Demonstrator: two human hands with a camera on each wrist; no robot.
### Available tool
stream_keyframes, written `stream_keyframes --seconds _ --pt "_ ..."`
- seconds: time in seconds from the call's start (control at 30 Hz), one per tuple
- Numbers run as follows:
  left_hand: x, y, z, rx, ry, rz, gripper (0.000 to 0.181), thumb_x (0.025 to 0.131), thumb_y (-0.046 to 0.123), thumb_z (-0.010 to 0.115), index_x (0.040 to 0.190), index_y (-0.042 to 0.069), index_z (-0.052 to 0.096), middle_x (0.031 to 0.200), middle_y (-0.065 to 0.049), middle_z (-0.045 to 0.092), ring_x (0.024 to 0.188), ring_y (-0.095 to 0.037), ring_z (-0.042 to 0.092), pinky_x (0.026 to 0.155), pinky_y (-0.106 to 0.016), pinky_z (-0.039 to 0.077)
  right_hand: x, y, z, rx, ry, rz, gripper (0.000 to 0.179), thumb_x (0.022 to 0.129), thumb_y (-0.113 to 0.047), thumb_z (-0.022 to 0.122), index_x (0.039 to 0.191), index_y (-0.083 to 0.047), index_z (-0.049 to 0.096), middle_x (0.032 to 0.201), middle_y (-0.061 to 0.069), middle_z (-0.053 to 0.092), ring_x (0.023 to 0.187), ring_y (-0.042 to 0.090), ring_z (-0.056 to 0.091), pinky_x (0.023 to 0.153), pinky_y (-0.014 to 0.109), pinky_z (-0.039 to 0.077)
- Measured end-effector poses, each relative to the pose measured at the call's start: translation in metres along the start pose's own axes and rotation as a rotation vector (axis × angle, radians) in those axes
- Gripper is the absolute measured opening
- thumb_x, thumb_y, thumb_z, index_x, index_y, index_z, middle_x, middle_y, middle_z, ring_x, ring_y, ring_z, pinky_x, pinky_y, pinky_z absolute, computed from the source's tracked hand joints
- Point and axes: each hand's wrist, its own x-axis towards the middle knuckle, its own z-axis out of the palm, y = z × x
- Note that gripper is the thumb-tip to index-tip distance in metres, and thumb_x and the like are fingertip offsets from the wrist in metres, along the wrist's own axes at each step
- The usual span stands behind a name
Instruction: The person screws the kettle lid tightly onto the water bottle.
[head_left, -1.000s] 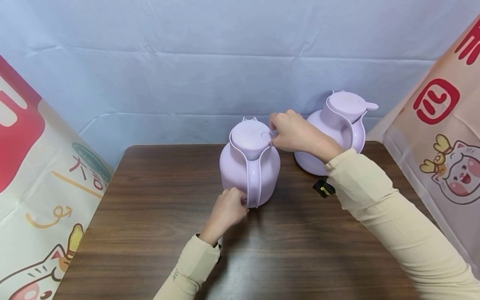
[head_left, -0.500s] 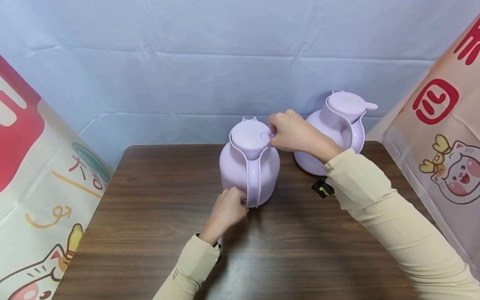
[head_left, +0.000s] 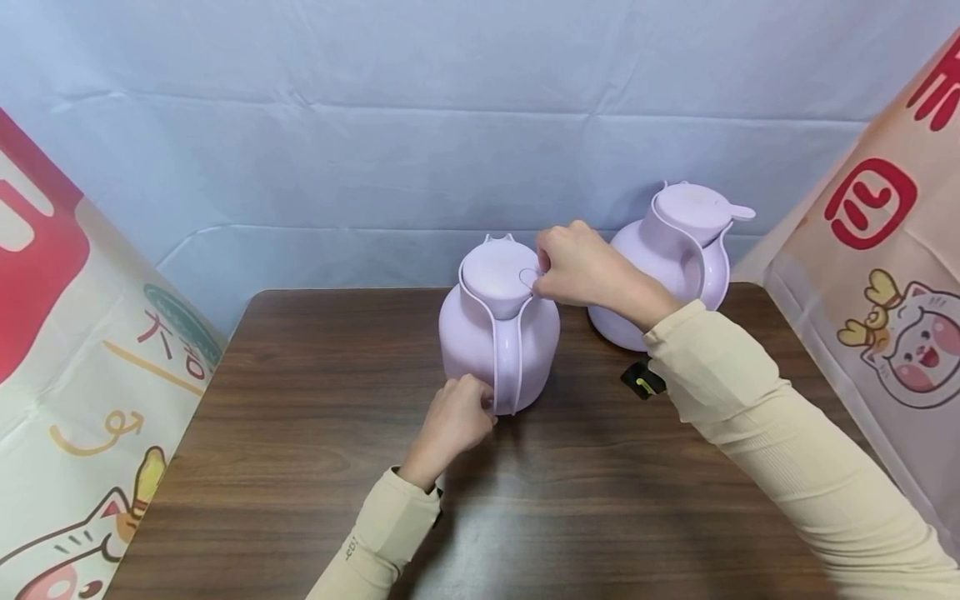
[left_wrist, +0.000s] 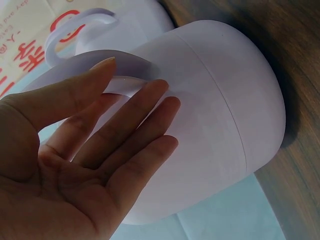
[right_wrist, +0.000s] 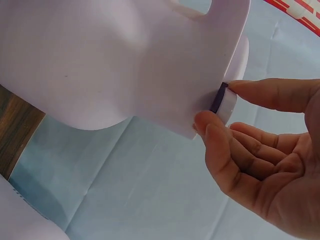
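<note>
A pale purple jug (head_left: 468,342) stands upright on the table, its handle facing the person. My left hand (head_left: 457,412) holds the lower part of that handle (head_left: 507,358); in the left wrist view the thumb and index finger close around it, while the other fingers (left_wrist: 145,160) extend beside the body. At the top, my right hand (head_left: 577,262) pinches the right edge of the round lid (head_left: 495,271). The right wrist view shows thumb and index finger on the lid's projecting part (right_wrist: 228,106), with a dark strip beside it. The lid sits in the jug's mouth.
A second pale purple jug (head_left: 637,250) stands behind the right forearm, its lid tab (head_left: 742,212) pointing right. Pale cloth (head_left: 337,167) hangs behind the brown wooden table (head_left: 315,400). Printed cloths (head_left: 862,292) hang at both sides. A small black item (head_left: 642,379) shows at the right cuff.
My right hand has shifted slightly left and toward the handle, and the round mark on the lid has turned a little with it. The left hand and the jug body stay put.
</note>
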Motion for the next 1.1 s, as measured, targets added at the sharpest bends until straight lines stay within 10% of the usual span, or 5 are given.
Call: stream_keyframes --seconds 1.1 --pt "-0.002 -0.001 0.001 -0.011 0.027 0.034 0.032 0.065 -0.001 0.067 0.048 0.011 0.042 0.049 0.007 0.027 0.05 -0.015 0.033 0.046 -0.028 0.031 -0.003 -0.023 0.008 0.085 0.006 0.208 0.018 0.069 -0.014 0.058 0.052 -0.007 0.056 0.042 0.0 0.053 0.043 0.018 0.055 0.052 0.032 0.043"
